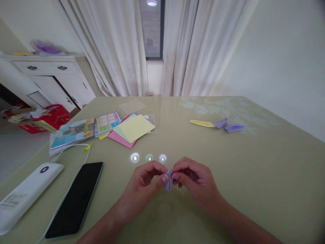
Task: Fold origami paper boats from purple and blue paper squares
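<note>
Between my two hands is a small folded purple paper (168, 183), held just above the near middle of the table. My left hand (148, 181) pinches its left side between thumb and forefinger. On the other side, my right hand (194, 178) grips the paper the same way, with the remaining fingers curled under. The fingertips cover the paper's upper part. Farther off to the right lie a folded yellow paper strip (202, 123), a purple folded piece (220, 123) touching its end, and another purple folded piece (235, 127).
A fanned stack of coloured paper sheets (137, 128) lies at the back left, beside booklets (73, 134). Nearer on the left are a black phone (76, 200), a white power strip (27, 196) and its cord (61, 203). A glossy table (254, 176) carries everything; curtains (114, 44) hang behind.
</note>
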The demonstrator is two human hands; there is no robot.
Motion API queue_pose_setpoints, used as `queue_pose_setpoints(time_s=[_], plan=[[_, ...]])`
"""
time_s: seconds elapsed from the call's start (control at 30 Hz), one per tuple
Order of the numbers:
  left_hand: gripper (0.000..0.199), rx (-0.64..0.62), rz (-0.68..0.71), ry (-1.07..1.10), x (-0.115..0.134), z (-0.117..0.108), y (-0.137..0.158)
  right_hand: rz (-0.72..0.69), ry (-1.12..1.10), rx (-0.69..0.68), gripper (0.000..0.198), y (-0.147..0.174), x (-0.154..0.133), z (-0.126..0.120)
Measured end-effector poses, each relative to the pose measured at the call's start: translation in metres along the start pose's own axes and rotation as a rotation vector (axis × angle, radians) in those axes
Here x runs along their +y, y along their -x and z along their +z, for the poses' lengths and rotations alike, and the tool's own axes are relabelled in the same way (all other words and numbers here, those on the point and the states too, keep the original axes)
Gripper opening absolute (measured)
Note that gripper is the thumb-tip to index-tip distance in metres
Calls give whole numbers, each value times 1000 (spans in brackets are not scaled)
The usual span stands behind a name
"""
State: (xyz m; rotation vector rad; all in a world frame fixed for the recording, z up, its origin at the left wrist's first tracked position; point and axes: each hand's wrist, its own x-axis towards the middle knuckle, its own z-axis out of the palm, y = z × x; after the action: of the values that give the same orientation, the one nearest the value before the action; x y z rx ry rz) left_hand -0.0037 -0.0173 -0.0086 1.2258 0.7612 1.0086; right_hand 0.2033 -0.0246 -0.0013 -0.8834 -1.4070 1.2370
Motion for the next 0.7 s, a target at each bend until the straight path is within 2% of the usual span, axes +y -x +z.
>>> queue_pose_setpoints(time_s=[0.3,0.57,0.7], plan=[[17,90,64,-73,-5,-2,1,-42,12,-11,5,0,1,-1],[9,95,175,-140,-5,-2,3,-154,210,-22,5,-1,-2,1],[11,117,142,-133,-6,-3,4,-191,236,-18,5,0,-2,1]])
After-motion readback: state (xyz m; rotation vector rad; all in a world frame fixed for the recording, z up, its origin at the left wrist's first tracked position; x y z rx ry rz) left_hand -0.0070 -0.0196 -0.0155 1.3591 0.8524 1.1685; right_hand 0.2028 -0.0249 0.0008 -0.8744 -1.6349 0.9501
